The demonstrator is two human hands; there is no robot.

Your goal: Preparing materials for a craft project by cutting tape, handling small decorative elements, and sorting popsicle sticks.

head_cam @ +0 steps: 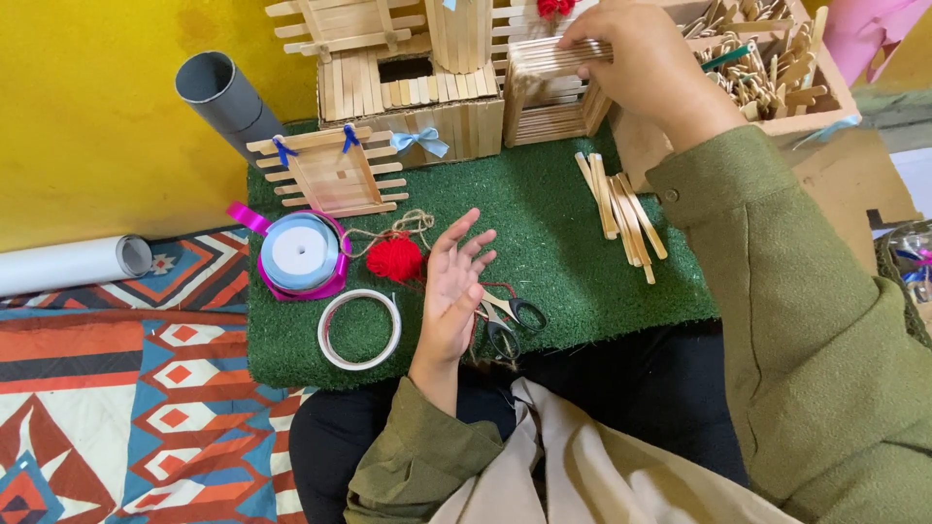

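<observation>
The small stick house (549, 92), a box of flat wooden craft sticks laid in layers, stands at the far edge of the green turf mat (573, 281), just right of the larger stick building (417, 97) with its pale blue bow (419, 142). The right hand (646, 63) reaches across from the right and rests on the house's top right corner, its fingers (582, 44) curled down over the uppermost sticks and pinching them, though I cannot quite tell whether they grip one loose stick or simply press on the roof layer. Those top sticks run left to right, so their long axis lies across the line of the forearm, and the house sits directly under and to the left of the fingertips. The left hand (454, 291) is much nearer the body, well apart from the house, held palm-up and released with fingers spread, grasping nothing; it hovers over the near part of the mat. Just beside it to the right lie the scissors (510, 318), to its left the red yarn ball (394, 258), the ring of white tape (359, 329) and the ribbon spool (300, 254). A loose bundle of craft sticks (621, 215) lies between the two hands, pointing away from the body, below the right forearm. A stick fence panel (330, 170) lies behind the spool, and a cardboard box of spare sticks (767, 63) sits to the far right.
</observation>
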